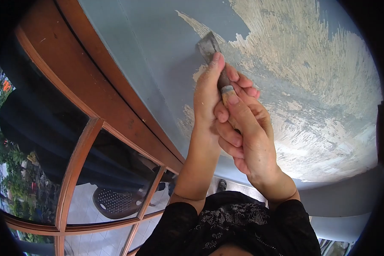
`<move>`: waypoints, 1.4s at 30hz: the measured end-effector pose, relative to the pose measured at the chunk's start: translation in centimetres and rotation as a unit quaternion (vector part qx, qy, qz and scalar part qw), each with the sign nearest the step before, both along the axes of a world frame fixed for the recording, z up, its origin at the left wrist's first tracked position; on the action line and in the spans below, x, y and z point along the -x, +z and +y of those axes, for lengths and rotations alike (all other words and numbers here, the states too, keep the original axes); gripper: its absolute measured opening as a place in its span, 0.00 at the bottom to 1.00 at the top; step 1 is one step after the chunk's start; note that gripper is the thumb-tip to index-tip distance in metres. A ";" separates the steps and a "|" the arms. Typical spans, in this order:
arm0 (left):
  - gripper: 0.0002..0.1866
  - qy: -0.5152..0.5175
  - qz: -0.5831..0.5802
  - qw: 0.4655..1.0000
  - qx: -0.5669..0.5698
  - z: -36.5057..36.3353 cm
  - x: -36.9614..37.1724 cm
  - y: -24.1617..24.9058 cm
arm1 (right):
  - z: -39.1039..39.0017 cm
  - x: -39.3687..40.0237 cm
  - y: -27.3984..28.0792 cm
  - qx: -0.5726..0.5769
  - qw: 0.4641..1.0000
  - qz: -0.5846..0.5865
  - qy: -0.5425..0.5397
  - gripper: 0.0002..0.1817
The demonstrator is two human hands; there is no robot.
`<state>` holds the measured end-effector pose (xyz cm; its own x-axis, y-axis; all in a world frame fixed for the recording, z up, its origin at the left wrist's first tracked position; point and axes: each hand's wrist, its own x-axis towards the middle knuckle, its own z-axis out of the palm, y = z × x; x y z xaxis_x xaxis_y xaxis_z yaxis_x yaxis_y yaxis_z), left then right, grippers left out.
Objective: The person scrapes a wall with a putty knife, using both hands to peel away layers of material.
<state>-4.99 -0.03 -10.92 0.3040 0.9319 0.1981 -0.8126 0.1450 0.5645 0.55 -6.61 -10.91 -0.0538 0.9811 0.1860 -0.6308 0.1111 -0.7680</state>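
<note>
A scraper (208, 46) with a flat metal blade and a worn wooden handle is in both hands, its blade edge against the wall (158, 51). My right hand (252, 130) is wrapped round the handle, thumb along its top. Higher up, my left hand (206, 94) grips the shank, with its thumb pressed near the blade and its fingers curled behind. Blue-grey paint covers the left part of the wall. To the right of the blade a broad scraped patch (303, 55) shows pale, streaky and rough. Light dust specks my left hand.
Along the left runs a brown wooden frame (102, 77) with glass panes. Through or in the glass appear a dark curtain-like shape (42, 128), greenery (25, 170) and a perforated brown chair (117, 201). A shoe (222, 185) shows on the floor below.
</note>
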 end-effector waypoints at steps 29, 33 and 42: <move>0.20 0.050 0.060 0.997 -0.025 1.1 0.3 0.4 | 0.6 -0.5 0.8 0.022 0.999 0.000 0.030 0.10; 0.22 0.057 0.056 0.997 -0.009 1.3 0.0 0.7 | 1.1 -0.7 0.6 0.013 0.999 -0.021 0.025 0.12; 0.23 0.018 0.092 0.995 -0.032 0.6 -1.1 -1.2 | -0.7 -2.0 -0.6 0.038 0.999 0.004 0.014 0.12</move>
<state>-3.88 0.54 -12.13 0.3078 0.9299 0.2011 -0.6993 0.0778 0.7106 2.58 -7.33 -11.49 -0.0797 0.9905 0.1125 -0.6382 0.0360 -0.7690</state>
